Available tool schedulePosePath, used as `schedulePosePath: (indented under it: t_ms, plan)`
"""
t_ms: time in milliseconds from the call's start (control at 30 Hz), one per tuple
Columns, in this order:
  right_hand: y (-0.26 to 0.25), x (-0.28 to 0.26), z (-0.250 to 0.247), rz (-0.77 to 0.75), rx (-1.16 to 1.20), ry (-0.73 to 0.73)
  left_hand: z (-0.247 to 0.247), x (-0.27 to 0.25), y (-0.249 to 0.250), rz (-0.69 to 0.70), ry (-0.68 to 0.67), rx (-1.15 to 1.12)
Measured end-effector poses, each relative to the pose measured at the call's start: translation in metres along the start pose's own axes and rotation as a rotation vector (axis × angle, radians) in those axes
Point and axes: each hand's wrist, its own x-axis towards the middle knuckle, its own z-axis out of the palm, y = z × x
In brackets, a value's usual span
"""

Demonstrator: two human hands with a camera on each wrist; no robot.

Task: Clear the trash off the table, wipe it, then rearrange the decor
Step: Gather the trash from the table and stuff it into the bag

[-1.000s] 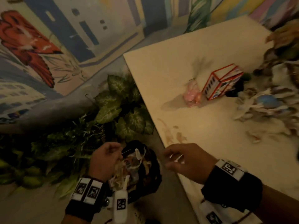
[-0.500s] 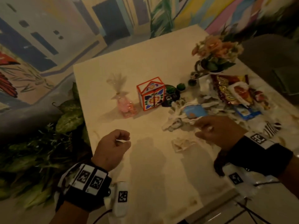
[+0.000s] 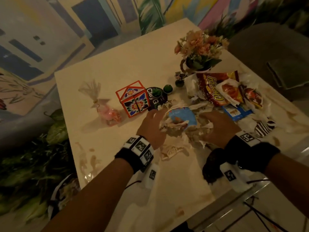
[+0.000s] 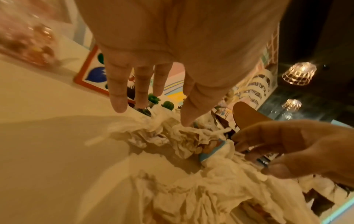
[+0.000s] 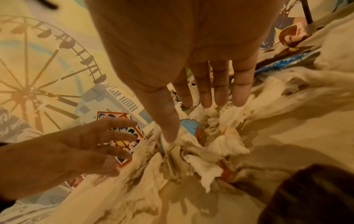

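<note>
A heap of crumpled white napkins with a blue wrapper (image 3: 182,118) lies mid-table. My left hand (image 3: 153,119) presses its left side and my right hand (image 3: 209,122) its right side, cupping the heap between them. In the left wrist view the left hand (image 4: 153,112) has straight fingers and its thumb touches the napkins (image 4: 182,136). Seen from the right wrist, the right hand (image 5: 189,119) is also spread, thumb on the napkins (image 5: 226,145). More trash sits behind: a red snack bag (image 3: 214,87), food wrappers (image 3: 237,113) and tissues.
Decor stands beyond the heap: an orange-framed floral box (image 3: 133,101), a pink gift bag (image 3: 107,112), small cactus pots (image 3: 167,88), a flower pot (image 3: 199,51). Brown stains (image 3: 87,158) mark the table's left edge. A lined bin (image 3: 66,190) and plants (image 3: 33,164) sit on the floor to the left.
The view swung from the bin on the floor up to the table. Both hands left the bin and moved forward to either side of the napkin heap.
</note>
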Motion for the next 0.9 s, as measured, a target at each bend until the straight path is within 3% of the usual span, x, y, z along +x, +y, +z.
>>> schedulePosePath:
  t_ms: [100,233,333,433,600,900]
  plan:
    - [-0.009,0.010,0.003,-0.065,-0.063,-0.020,0.004,0.020,0.009,-0.017,-0.032,0.060]
    - [-0.024,0.031,0.012,-0.110,-0.101,-0.038,0.008,0.034,0.011,-0.156,-0.045,0.166]
    - [-0.040,0.042,0.014,-0.090,-0.146,-0.080,0.014,0.033,0.014,-0.204,-0.178,0.244]
    - [-0.053,0.052,0.015,-0.070,-0.218,-0.140,0.021,0.030,0.014,-0.242,-0.080,0.188]
    - [-0.061,0.060,0.017,-0.093,-0.277,-0.125,0.027,0.040,0.012,-0.160,0.048,0.071]
    - [-0.055,0.061,-0.007,-0.033,-0.208,-0.168,0.025,0.046,-0.005,-0.152,0.133,0.022]
